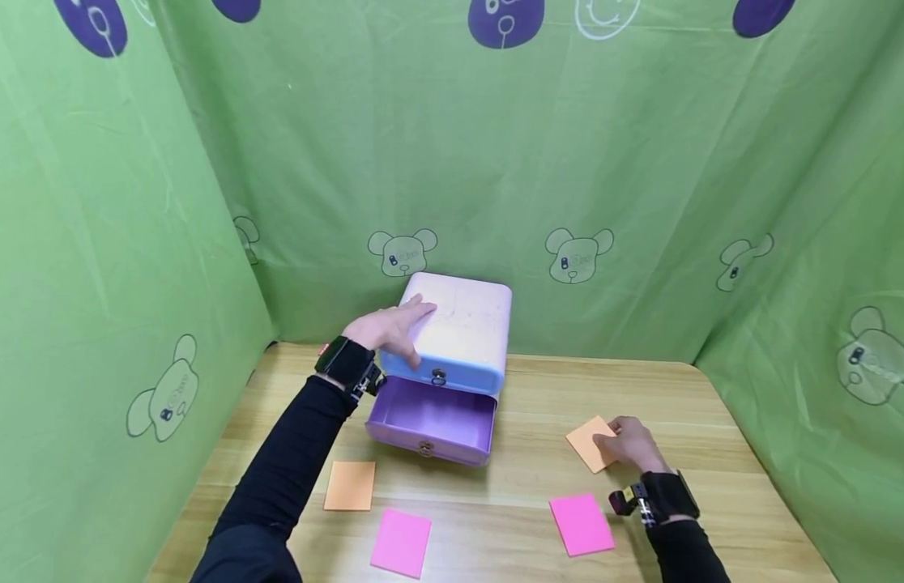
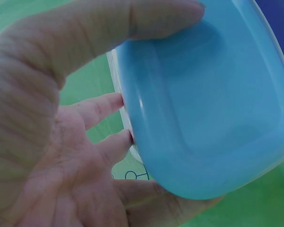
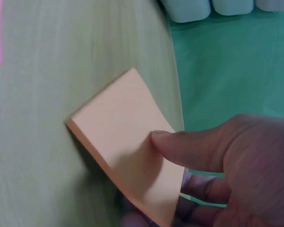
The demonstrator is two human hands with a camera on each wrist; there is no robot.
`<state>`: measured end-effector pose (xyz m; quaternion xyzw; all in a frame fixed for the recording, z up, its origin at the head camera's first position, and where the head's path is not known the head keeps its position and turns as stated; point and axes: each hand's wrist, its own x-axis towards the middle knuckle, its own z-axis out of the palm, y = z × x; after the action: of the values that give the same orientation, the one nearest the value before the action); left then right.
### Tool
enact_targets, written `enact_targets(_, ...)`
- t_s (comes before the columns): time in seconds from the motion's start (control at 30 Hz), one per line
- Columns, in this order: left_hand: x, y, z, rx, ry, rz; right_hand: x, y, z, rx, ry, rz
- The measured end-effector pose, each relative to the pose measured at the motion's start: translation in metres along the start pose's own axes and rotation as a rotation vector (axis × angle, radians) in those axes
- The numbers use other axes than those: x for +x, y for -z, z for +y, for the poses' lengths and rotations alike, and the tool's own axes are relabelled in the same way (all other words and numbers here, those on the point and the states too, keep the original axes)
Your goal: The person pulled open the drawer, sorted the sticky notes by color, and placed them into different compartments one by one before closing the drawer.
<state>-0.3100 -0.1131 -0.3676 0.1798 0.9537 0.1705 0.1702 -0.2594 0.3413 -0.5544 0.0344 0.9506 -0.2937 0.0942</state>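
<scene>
My left hand (image 1: 385, 330) rests spread over the left front corner of a small drawer box (image 1: 470, 312). Its thumb lies across the blue upper drawer front (image 2: 217, 104), while the other fingers touch the box's edges. Below, the purple lower drawer (image 1: 426, 448) is pulled out, and the part of its inside that shows holds nothing. Over to the right, my right hand (image 1: 634, 445) pinches an orange sticky note pad (image 3: 118, 127), thumb on top and fingers underneath. The pad is tilted, with its near edge raised from the tabletop.
Another orange pad (image 1: 350, 486) lies left of the drawer's front. One pink pad (image 1: 401, 542) is at the table's near side, and a second pink pad (image 1: 582, 525) is just left of my right wrist. Green printed cloth (image 1: 525, 162) encloses the wooden table (image 1: 525, 518).
</scene>
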Motion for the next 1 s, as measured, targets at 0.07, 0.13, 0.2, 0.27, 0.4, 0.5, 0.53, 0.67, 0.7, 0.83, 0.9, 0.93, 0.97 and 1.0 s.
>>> enact_targets(0.07, 0.0, 0.0, 0.0, 0.0, 0.002, 0.0, 0.001, 0.001, 0.001, 0.016, 0.014, 0.005)
enact_targets(0.13, 0.0, 0.0, 0.0, -0.001, 0.002, -0.001, 0.001, 0.002, 0.001, 0.051, 0.005, 0.004)
enact_targets(0.2, 0.0, 0.0, 0.0, -0.002, 0.001, -0.001, 0.001, 0.003, 0.003, 0.11, -0.013, -0.009)
enact_targets(0.27, 0.0, 0.0, 0.0, -0.002, -0.001, -0.001, 0.001, 0.003, 0.004, 0.194, -0.048, -0.033)
enact_targets(0.4, 0.0, 0.001, 0.0, -0.001, -0.001, -0.002, -0.001, 0.005, 0.005, 0.36, -0.105, -0.086)
enact_targets(0.5, 0.0, 0.002, 0.0, 0.004, -0.003, -0.003, -0.002, 0.008, 0.005, 0.431, -0.119, -0.104)
enact_targets(0.53, 0.0, 0.002, 0.0, 0.007, -0.003, -0.002, -0.002, 0.009, 0.005, 0.448, -0.122, -0.106)
enact_targets(0.67, 0.001, 0.002, 0.0, 0.022, -0.004, 0.004, -0.004, 0.012, 0.004, 0.509, -0.124, -0.115)
enact_targets(0.7, 0.001, 0.001, -0.001, 0.023, -0.005, 0.005, -0.005, 0.012, 0.004, 0.518, -0.121, -0.117)
enact_targets(0.83, 0.002, -0.001, -0.003, 0.014, -0.012, 0.01, -0.008, 0.013, 0.001, 0.562, -0.116, -0.13)
enact_targets(0.9, 0.003, -0.001, -0.003, 0.009, -0.016, 0.012, -0.009, 0.015, -0.001, 0.58, -0.111, -0.144)
enact_targets(0.93, 0.003, -0.001, -0.003, 0.009, -0.017, 0.012, -0.01, 0.015, -0.002, 0.592, -0.114, -0.151)
enact_targets(0.97, 0.002, 0.0, -0.002, 0.01, -0.018, 0.012, -0.011, 0.017, -0.003, 0.604, -0.116, -0.158)
enact_targets(1.0, 0.002, 0.0, -0.002, 0.012, -0.019, 0.012, -0.011, 0.018, -0.004, 0.613, -0.114, -0.164)
